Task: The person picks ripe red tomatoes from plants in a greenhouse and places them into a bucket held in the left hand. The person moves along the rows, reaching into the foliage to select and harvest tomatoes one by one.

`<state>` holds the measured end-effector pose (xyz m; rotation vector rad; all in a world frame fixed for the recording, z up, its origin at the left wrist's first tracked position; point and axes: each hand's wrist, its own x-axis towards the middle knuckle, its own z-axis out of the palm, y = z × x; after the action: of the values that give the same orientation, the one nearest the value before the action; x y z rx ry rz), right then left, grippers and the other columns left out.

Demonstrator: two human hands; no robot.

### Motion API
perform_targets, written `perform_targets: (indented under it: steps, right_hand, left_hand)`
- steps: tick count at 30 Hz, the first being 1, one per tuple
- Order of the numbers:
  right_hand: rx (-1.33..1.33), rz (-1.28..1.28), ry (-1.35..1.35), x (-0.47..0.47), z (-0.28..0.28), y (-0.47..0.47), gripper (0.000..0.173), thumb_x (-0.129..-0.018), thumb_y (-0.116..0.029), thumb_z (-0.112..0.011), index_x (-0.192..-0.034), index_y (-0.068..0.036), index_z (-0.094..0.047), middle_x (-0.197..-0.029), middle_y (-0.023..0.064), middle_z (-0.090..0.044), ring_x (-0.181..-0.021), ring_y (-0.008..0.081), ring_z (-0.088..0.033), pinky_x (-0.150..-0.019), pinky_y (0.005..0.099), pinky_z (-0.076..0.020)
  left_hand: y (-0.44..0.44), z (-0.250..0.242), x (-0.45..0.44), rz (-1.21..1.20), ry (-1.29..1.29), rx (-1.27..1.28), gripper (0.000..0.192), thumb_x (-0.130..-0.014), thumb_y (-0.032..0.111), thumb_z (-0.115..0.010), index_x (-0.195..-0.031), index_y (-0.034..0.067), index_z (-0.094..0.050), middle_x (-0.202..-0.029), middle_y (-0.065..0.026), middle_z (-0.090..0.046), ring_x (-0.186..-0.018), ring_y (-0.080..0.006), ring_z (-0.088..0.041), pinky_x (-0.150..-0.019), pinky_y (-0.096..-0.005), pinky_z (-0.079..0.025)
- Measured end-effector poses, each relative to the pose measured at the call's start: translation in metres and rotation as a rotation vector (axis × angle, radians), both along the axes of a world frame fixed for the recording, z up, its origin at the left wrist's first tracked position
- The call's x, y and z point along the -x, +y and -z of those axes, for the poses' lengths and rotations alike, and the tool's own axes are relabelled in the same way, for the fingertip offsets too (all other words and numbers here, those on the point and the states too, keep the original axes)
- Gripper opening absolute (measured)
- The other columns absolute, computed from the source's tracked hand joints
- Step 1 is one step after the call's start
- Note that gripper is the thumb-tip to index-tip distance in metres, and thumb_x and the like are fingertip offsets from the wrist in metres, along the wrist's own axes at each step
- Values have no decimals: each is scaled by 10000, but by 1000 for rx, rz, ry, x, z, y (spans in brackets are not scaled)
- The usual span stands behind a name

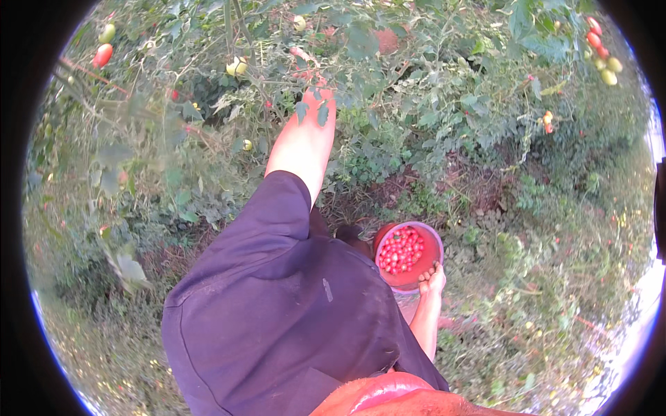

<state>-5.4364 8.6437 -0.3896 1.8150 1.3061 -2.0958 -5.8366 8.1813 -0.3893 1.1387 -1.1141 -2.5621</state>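
My left hand (310, 72) reaches forward among the tomato vines (359, 104). Leaves partly cover it, so I cannot tell whether its fingers hold anything. A pale green tomato (237, 66) hangs to the left of that hand, and another light tomato (299, 23) is farther ahead. At my right side, my right hand (433, 279) grips the rim of a red plastic bucket (431, 249). Many small red tomatoes (399, 250) lie inside the bucket, gathered towards its far left wall.
Ripe and green tomatoes (603, 57) hang in a cluster at the far right. A red tomato (103, 55) and a green one (107, 34) hang at the upper left. Bare soil (476, 182) shows between the plants, and a blurred leaf (130, 268) is at the left.
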Motion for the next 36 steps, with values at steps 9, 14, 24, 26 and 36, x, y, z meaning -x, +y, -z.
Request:
perform_targets:
  steps: [9, 14, 24, 26, 36]
  right_hand:
    - [-29, -213, -69, 46, -7, 41, 262, -941, -246, -563, -1132, -67, -569, -686, -32, -354, -508, 91, -324, -452, 280, -259]
    - [-4, -251, -39, 46, -9, 65, 195, -944, -217, -558, -1074, -71, -565, -637, -43, -328, -474, 85, -305, -413, 285, -271]
    - [-9, -234, -39, 70, -25, 59, 198, -955, -213, -530, -1102, -85, -560, -640, -45, -329, -468, 91, -306, -417, 292, -252]
    - [3, -257, -71, 66, -36, 55, 163, -949, -210, -536, -1065, -98, -557, -640, -48, -323, -464, 92, -302, -421, 292, -249]
    - [-27, -315, -60, 71, -58, 29, 305, -934, -247, -570, -1177, -64, -574, -745, -16, -438, -526, 84, -355, -457, 284, -285]
  left_hand:
    - [-30, -15, 36, -130, 85, -26, 155, -898, 208, -584, -1023, 127, -626, -866, -92, -614, -817, -228, -598, -656, -410, -490]
    - [-13, -46, 73, -100, 91, -16, 143, -912, 218, -578, -1019, 132, -618, -853, -82, -608, -798, -208, -595, -640, -391, -488]
    - [71, -43, 49, -56, 25, -48, 124, -938, 238, -566, -1011, 143, -602, -827, -61, -595, -761, -169, -590, -607, -353, -484]
    - [75, -45, 36, -80, -6, -33, 122, -944, 241, -564, -1009, 145, -598, -822, -57, -593, -753, -161, -589, -601, -345, -483]
    - [116, -69, -5, -157, -122, 25, 133, -920, 277, -594, -948, 148, -577, -780, -23, -576, -684, -156, -544, -585, -371, -462]
